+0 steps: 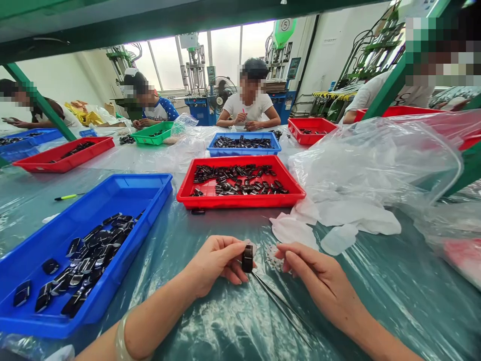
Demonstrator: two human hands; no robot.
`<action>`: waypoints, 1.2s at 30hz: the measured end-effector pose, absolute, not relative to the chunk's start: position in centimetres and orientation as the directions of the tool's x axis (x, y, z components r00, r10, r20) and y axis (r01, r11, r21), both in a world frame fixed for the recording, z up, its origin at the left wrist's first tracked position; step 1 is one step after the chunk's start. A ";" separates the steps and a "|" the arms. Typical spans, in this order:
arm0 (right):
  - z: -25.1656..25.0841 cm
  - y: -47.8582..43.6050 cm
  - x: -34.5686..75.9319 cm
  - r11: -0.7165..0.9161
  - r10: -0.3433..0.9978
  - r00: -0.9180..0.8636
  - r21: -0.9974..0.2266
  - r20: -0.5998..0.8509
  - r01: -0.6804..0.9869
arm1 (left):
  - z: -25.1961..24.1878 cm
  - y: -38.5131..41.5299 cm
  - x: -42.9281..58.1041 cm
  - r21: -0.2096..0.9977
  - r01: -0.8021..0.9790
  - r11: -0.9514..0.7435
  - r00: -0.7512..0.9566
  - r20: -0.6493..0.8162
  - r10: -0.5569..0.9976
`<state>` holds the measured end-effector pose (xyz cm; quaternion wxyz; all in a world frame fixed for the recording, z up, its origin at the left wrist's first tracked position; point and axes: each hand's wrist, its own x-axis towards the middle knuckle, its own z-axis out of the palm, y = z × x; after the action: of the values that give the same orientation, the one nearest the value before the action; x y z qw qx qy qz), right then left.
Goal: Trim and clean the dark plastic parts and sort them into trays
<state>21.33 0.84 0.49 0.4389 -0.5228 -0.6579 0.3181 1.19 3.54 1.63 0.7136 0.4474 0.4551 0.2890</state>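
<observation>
Between the thumb and fingers of my left hand [221, 260], a small glossy black plastic piece [247, 258] is held upright above the table. My right hand [319, 281] is just to the right, its thumb and fingertips close together over a scatter of tiny whitish bits [273, 256]. Whether a bit is pinched there is too small to make out. Metal tweezers [276, 300] lie on the table between the hands, their tips near the black piece. At the left, a blue tray [158, 193] contains many similar black pieces [90, 258].
Ahead stands a red tray [240, 201] of black pieces, with another blue tray [244, 151] behind it. Crumpled clear plastic bags [372, 155] cover the right side. A yellow pen [67, 197] lies at far left. Co-workers sit across the table. Green frame bars cross overhead.
</observation>
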 end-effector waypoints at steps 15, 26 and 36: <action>0.1 2.0 30.1 0.117 0.761 0.536 -0.889 0.367 0.442 | 1.8 2.8 1.5 0.907 -0.012 0.422 0.469 -0.368 0.803; -0.8 3.1 29.2 0.070 0.951 0.219 -0.840 0.220 0.539 | 1.5 2.0 1.8 0.909 -0.029 0.416 0.536 -0.337 0.774; 2.8 0.5 25.2 0.565 0.704 -0.334 -0.208 0.627 0.799 | 1.9 1.5 2.1 0.909 0.008 0.416 0.583 -0.342 0.737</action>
<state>25.18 0.52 2.83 0.3465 -0.4614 -0.8138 -0.0685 2.11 1.54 1.91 0.7474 0.4824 0.3863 0.2438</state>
